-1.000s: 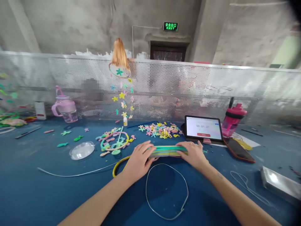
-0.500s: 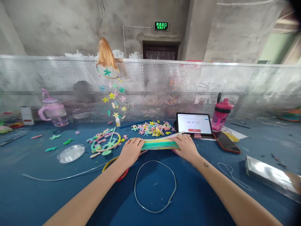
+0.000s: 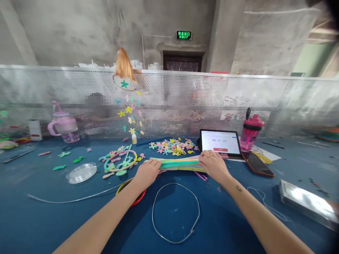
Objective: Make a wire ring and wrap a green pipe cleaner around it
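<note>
A: What's in the hands?
B: Left hand (image 3: 149, 170) and right hand (image 3: 214, 165) are both curled tight round a bundle of fuzzy strips (image 3: 180, 164), one near each end.
A: How far along?
B: Early, I'd guess: strips unshaped, bare wire hoop (image 3: 153, 211) at its 6 o'clock. Flower heap (image 3: 176, 146) at 12 and colourful ring (image 3: 136, 157) at 9 look made.

The left hand (image 3: 148, 172) partly hides the coloured strips (image 3: 180, 164).
</note>
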The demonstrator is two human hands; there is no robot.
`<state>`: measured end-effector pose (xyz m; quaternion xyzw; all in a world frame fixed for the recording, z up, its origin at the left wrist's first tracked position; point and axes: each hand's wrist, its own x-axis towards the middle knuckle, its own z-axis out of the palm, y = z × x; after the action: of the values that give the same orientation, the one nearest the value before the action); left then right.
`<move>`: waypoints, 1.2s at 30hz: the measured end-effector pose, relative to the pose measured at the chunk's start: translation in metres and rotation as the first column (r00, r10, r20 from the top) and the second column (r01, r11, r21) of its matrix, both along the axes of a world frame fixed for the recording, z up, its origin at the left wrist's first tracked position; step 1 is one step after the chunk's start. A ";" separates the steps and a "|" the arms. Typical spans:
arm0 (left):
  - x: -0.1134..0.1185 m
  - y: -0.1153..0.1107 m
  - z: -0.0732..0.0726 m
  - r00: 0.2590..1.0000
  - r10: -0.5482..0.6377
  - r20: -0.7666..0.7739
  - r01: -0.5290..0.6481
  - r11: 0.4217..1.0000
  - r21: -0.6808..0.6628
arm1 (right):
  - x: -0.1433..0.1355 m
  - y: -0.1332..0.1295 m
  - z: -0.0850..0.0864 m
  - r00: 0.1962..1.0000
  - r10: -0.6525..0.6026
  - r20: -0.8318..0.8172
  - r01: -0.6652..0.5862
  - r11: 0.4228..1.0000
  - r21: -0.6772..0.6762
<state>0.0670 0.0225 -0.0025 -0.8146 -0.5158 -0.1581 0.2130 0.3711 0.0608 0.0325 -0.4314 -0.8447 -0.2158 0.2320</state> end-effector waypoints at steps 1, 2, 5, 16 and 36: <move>0.000 0.000 -0.001 1.000 0.007 0.001 -0.007 1.000 -0.001 | 0.008 0.000 0.006 0.998 -0.031 -0.050 0.032 0.999 0.021; -0.001 0.000 -0.002 1.000 0.015 0.003 -0.015 1.000 -0.002 | 0.017 0.000 0.012 0.992 -0.066 -0.112 0.071 0.997 0.042; -0.001 0.002 -0.005 0.999 0.049 0.014 -0.049 0.999 0.002 | 0.053 0.004 0.026 0.920 -0.173 -0.351 0.214 0.973 0.084; 0.013 -0.021 0.015 0.998 -0.066 -0.004 0.066 0.996 0.065 | 0.033 -0.010 0.021 0.841 -0.029 -0.540 -0.018 0.996 -0.082; 0.026 -0.062 0.023 0.943 -0.313 0.110 0.286 0.935 0.210 | -0.028 -0.047 0.005 0.711 0.274 -0.648 -0.635 0.646 -0.424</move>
<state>0.0925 -0.0397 0.0206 -0.8463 -0.3815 -0.2950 0.2263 0.3427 0.0133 0.0378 -0.2864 -0.8509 0.2707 0.3475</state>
